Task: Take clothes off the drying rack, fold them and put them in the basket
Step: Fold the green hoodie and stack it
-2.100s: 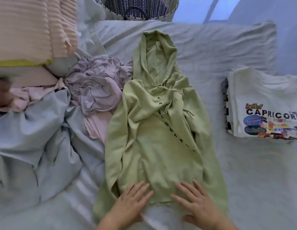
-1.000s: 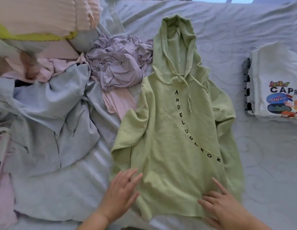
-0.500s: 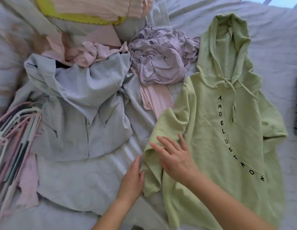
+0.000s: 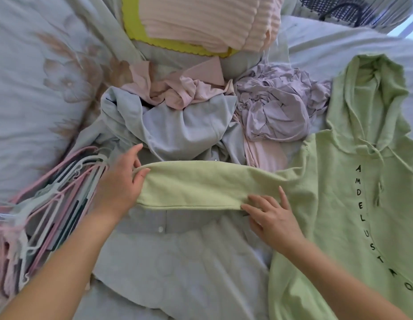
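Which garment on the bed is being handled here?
The green hoodie: the left hand pinches its sleeve cuff and the right hand rests on that sleeve. The grey garment, lilac garment and pink garment lie bunched, in neither hand.

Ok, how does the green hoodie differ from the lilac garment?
The green hoodie lies spread flat with one sleeve pulled out; the lilac garment is a crumpled heap. The green hoodie carries black lettering; the lilac garment looks plain. The left hand pinches the hoodie's cuff and the right hand rests on its sleeve; no hand touches the lilac garment. Both lie unfolded on the bed.
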`<state>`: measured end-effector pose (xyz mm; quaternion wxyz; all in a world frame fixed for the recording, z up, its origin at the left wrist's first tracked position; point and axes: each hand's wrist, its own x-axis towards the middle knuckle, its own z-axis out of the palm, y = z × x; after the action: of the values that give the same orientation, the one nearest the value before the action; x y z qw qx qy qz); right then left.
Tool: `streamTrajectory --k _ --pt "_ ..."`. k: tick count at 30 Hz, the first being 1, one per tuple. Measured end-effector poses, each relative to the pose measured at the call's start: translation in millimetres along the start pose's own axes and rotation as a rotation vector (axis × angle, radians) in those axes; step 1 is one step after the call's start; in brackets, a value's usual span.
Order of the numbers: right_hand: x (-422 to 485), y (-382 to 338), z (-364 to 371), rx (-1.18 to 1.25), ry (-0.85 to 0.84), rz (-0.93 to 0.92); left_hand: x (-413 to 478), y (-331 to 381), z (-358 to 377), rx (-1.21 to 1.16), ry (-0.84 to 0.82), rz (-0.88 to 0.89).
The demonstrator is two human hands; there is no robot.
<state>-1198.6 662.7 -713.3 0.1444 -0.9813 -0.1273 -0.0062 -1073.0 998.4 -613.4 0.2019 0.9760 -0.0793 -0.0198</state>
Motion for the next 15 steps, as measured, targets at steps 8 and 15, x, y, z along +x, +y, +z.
streamTrajectory --k 8,15 --pt "2.8 -22.1 24.0 -0.082 -0.376 0.139 -30.4 -53.7 83.1 -0.230 -0.018 -0.697" --pt "0.0 -20.3 30.9 -0.090 -0.322 0.130 -28.5 -48.3 96.1 -0.082 0.141 -0.581"
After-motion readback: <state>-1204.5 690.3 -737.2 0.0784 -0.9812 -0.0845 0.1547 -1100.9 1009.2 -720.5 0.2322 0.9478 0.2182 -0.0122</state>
